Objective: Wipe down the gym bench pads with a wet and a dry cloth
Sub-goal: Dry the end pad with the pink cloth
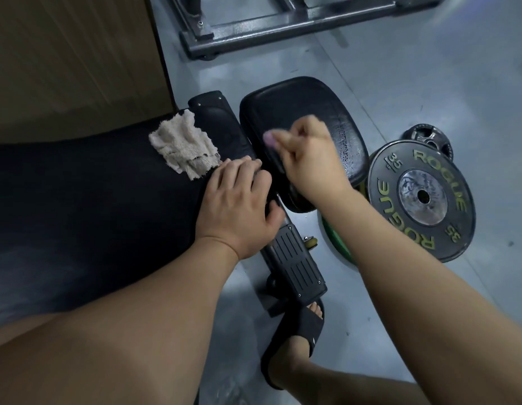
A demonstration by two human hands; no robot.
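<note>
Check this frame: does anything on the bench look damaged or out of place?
The seat pad shows a cracked, flaky-looking strip near its right edge, though it could be wet sheen. The beige cloth lies crumpled on the long pad.

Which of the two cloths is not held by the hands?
The beige cloth, lying loose on the bench; the pink cloth is gripped in the right hand over the rounded pad.
</note>
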